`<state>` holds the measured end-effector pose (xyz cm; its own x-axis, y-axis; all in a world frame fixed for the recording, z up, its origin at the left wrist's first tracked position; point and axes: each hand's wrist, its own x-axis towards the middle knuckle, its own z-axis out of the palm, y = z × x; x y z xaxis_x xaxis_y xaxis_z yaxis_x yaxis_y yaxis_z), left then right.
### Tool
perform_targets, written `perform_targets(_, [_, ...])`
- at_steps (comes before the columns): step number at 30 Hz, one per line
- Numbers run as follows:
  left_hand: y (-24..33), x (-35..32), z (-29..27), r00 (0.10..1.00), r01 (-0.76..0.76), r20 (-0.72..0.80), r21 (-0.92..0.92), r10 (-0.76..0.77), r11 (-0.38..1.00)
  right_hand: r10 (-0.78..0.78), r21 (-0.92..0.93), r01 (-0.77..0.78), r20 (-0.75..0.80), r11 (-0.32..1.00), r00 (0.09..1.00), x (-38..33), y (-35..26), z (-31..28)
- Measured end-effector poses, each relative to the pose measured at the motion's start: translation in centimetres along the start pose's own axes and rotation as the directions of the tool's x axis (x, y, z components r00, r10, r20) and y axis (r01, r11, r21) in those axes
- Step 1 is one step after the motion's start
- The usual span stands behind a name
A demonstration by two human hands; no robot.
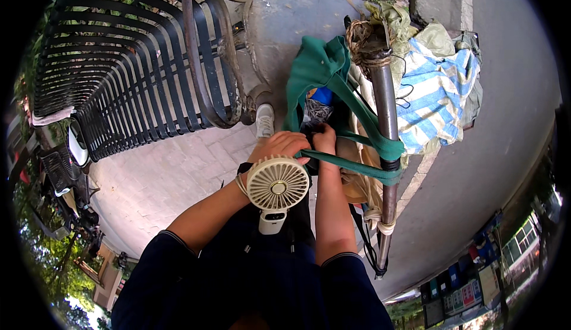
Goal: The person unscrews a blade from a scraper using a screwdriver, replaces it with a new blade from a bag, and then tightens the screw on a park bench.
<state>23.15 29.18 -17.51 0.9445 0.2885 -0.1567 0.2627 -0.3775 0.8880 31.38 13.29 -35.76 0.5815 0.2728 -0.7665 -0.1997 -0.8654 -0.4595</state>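
Green bag (312, 62) looks soft, limp, best held by its four-o'clock straps (351, 166); left grip (301, 151) curls beside one, right grip (321, 132) at the mouth, both holds unclear.

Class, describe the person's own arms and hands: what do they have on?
Short, dark navy sleeves with a thin pale line near the hem; bare forearms below. Something dark, perhaps a band, shows at the left wrist, partly hidden by the fan. The left hand and right hand are gloveless.
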Motion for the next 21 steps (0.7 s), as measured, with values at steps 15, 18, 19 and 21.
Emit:
perform_targets(15, [-2.3,-1.0,1.4,0.999,0.031,0.03,0.096,-0.034,0.995,0.167,0.608,-0.4,0.403,0.686,0.9,5.2,0.3,2.3])
perform_targets(18, [-0.2,1.2,-1.4,0.999,-0.01,0.038,-0.045,0.012,0.999,0.146,0.663,-0.406,0.412,0.629,0.899,4.7,-0.7,1.9])
perform_targets(19, [-0.3,1.3,-1.6,0.999,-0.015,0.047,-0.045,0.017,0.999,0.149,0.673,-0.399,0.398,0.623,0.905,4.4,-1.0,1.9])
perform_targets(21, [-0.1,1.5,-1.8,0.999,-0.024,0.048,-0.044,0.026,0.999,0.146,0.69,-0.379,0.373,0.617,0.916,4.0,-1.4,1.7])
